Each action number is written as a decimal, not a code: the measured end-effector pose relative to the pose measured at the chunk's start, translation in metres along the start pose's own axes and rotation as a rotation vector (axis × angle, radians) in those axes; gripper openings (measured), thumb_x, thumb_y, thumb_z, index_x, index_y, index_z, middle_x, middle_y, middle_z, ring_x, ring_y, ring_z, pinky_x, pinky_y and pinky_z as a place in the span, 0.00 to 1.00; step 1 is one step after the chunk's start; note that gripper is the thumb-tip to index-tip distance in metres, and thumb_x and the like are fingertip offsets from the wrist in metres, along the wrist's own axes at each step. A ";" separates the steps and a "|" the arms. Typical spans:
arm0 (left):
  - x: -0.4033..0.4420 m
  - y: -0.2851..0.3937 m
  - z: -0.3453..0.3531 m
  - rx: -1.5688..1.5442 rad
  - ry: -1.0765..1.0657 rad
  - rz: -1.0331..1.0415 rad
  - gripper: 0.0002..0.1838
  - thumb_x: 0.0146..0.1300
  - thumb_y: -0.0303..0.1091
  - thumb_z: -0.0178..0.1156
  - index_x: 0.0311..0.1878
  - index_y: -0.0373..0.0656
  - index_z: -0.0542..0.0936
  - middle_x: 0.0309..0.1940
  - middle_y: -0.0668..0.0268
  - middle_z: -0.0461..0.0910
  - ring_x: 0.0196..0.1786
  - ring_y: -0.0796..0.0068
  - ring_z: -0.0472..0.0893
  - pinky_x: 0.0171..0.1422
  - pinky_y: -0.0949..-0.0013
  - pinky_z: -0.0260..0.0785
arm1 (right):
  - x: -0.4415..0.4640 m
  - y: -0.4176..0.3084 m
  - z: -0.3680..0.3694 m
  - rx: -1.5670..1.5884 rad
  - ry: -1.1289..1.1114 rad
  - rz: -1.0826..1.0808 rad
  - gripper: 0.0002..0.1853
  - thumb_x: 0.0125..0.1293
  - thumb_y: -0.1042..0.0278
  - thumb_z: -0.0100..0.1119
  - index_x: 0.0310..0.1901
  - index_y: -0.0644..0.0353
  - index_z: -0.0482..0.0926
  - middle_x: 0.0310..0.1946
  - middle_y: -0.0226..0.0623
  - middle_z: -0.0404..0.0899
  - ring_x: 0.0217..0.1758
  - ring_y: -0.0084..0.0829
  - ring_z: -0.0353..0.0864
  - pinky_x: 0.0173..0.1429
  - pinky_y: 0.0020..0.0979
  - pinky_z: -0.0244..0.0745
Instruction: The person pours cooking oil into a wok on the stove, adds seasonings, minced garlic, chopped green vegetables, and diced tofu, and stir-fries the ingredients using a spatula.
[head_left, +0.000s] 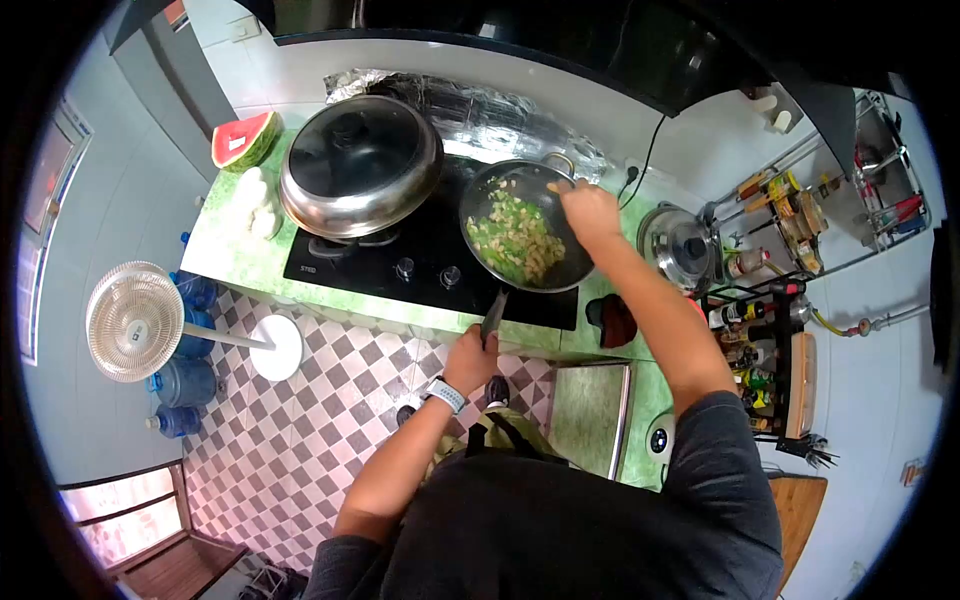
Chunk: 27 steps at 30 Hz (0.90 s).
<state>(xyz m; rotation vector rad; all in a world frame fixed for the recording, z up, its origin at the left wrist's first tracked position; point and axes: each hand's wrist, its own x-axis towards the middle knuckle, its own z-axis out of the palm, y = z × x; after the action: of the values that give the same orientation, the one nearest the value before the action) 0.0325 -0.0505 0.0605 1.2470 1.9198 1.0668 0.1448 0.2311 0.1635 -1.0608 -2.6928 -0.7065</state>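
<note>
A dark wok (575,255) sits on the right part of the black cooktop (350,264), tilted slightly toward me. Chopped green vegetables with pale, light-brown pieces (515,240) lie in it. My left hand (468,362), with a watch at the wrist, is closed round the wok's long handle (495,312). Over the wok's far right rim, close to its small loop handle (560,162), my right hand (592,212) is closed. What its fingers hold is hidden from this angle.
A large lidded steel pan (360,205) stands left on the cooktop. Cut watermelon (245,140) and a white bag (255,205) lie beyond it. At right are a lidded pot (682,245) and a bottle rack (755,350). A fan (140,320) stands at left.
</note>
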 end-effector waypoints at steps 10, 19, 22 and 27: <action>-0.002 0.003 0.001 -0.013 -0.064 -0.080 0.18 0.70 0.41 0.54 0.40 0.29 0.75 0.31 0.35 0.78 0.37 0.33 0.79 0.41 0.44 0.70 | -0.024 0.001 -0.048 0.013 -0.084 -0.011 0.09 0.68 0.63 0.55 0.47 0.51 0.80 0.30 0.37 0.78 0.29 0.37 0.84 0.30 0.35 0.80; 0.002 -0.010 0.013 -0.008 -0.056 -0.080 0.17 0.71 0.41 0.56 0.37 0.33 0.75 0.23 0.50 0.79 0.25 0.54 0.79 0.31 0.55 0.69 | -0.062 -0.008 -0.042 0.149 -0.157 -0.091 0.14 0.63 0.73 0.55 0.49 0.49 0.82 0.33 0.41 0.80 0.34 0.40 0.85 0.32 0.38 0.80; 0.001 -0.020 0.023 -0.248 -0.150 -0.201 0.15 0.72 0.41 0.56 0.37 0.35 0.75 0.23 0.62 0.77 0.20 0.69 0.74 0.28 0.63 0.67 | -0.093 0.001 -0.125 0.099 -0.251 0.033 0.14 0.66 0.72 0.53 0.51 0.51 0.82 0.34 0.41 0.81 0.33 0.40 0.86 0.32 0.36 0.80; -0.002 -0.001 0.017 -0.893 -0.353 -0.524 0.11 0.73 0.40 0.55 0.44 0.41 0.71 0.29 0.71 0.71 0.21 0.83 0.67 0.21 0.77 0.56 | -0.118 -0.022 -0.140 0.031 -0.436 0.091 0.13 0.65 0.67 0.56 0.50 0.53 0.83 0.33 0.41 0.83 0.31 0.42 0.86 0.32 0.36 0.80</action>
<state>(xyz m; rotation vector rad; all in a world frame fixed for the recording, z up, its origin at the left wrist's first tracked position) 0.0462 -0.0473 0.0510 0.3597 1.1533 1.1151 0.2142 0.0785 0.2411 -1.4653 -2.9671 -0.4579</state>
